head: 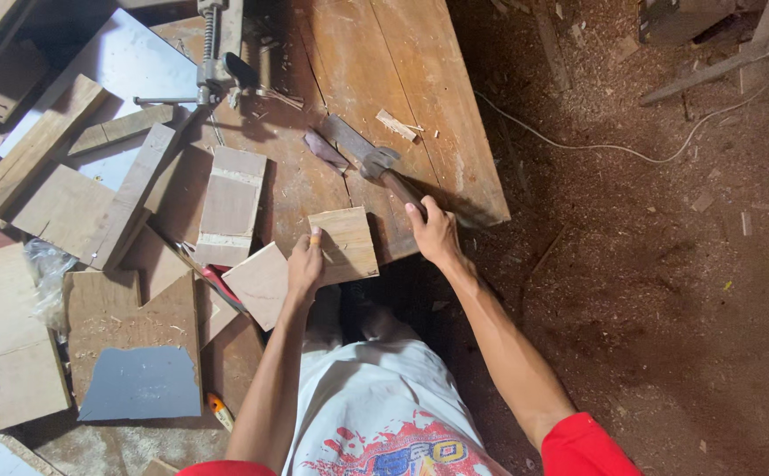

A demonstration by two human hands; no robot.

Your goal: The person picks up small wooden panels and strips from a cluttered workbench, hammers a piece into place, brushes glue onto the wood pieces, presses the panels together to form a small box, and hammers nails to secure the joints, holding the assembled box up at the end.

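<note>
The left hand [305, 264] pressed down on a small square wood block [345, 244] at the near edge of the tabletop [419, 115], fingers flat on it, gripping nothing. The right hand [433, 231], at about three o'clock from the block and just beside it, closed its grip on the handle of a hammer [382, 167], whose head lay at one o'clock from the block.

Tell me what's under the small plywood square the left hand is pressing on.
The plywood square lies on the workbench top, overhanging its near edge. The left hand rests on its left side. Whatever sits directly beneath it is covered. The right hand grips a hammer beside it.
</note>
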